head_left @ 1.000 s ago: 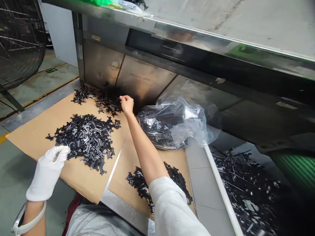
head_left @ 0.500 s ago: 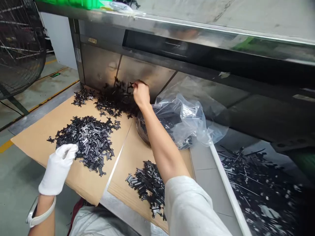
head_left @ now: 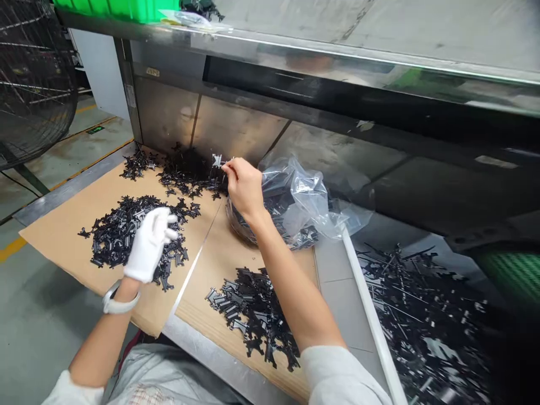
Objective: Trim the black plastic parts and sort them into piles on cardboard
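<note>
My right hand (head_left: 243, 184), bare, pinches a small plastic part (head_left: 217, 161) at its fingertips, held above the far pile of black parts (head_left: 185, 171) by the steel back wall. My left hand (head_left: 151, 243) wears a white glove and hovers over the large pile of black plastic parts (head_left: 122, 230) on the left cardboard sheet (head_left: 63, 236); its fingers are curled and what they hold is hidden. A third pile of parts (head_left: 253, 315) lies on the near cardboard under my right forearm.
A clear plastic bag (head_left: 304, 205) of black parts sits right of my right hand. A tray (head_left: 375, 337) of black sprues lies at the right. A steel shelf (head_left: 337, 53) overhangs the bench, with a green bin (head_left: 113, 8) on it. A fan (head_left: 34, 84) stands left.
My right hand drew back from the far pile towards the bag with a part pinched in it. My left hand moved right and forward over the large pile.
</note>
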